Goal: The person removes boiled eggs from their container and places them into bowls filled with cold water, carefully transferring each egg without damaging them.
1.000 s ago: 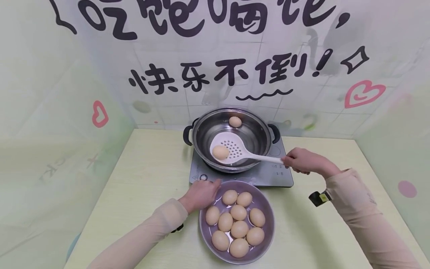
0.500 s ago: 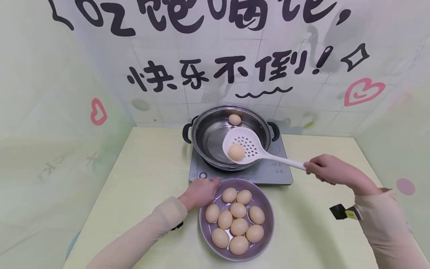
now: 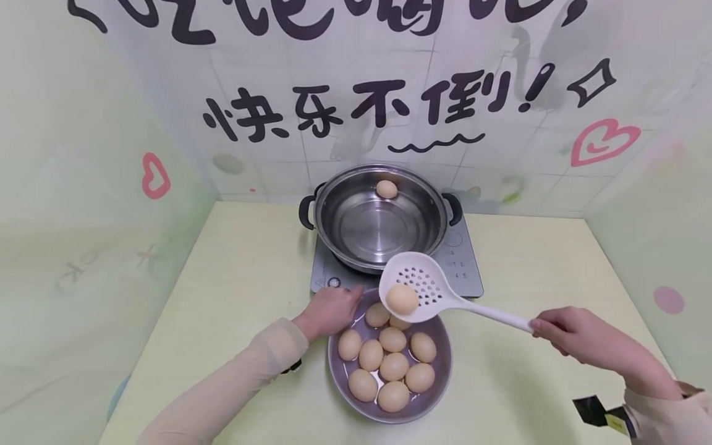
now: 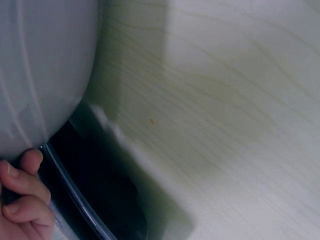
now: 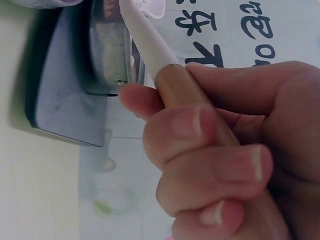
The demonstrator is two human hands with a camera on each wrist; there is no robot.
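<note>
My right hand [image 3: 597,349] grips the brown handle [image 5: 187,92] of a white slotted skimmer [image 3: 431,293], fingers curled round it in the right wrist view. One egg [image 3: 403,299] lies in the skimmer's head, over the far edge of a purple bowl [image 3: 445,377]. Several brown eggs [image 3: 394,366] sit in that bowl, one partly hidden by the skimmer. At the bowl's far left rim, my left hand [image 3: 329,310] holds on; its curled fingers [image 4: 32,210] show against the bowl's outer side in the left wrist view.
A steel pot [image 3: 381,232] with black handles stands on a grey induction cooker [image 3: 470,272] behind the bowl. A single egg [image 3: 386,189] lies inside it near the far wall. A printed wall covering [image 3: 378,142] rises behind the pale wooden table [image 3: 233,259].
My right hand has drawn the skimmer and its egg out of the pot, back towards me and to the right, over the bowl's far edge. The left hand stays at the bowl's rim.
</note>
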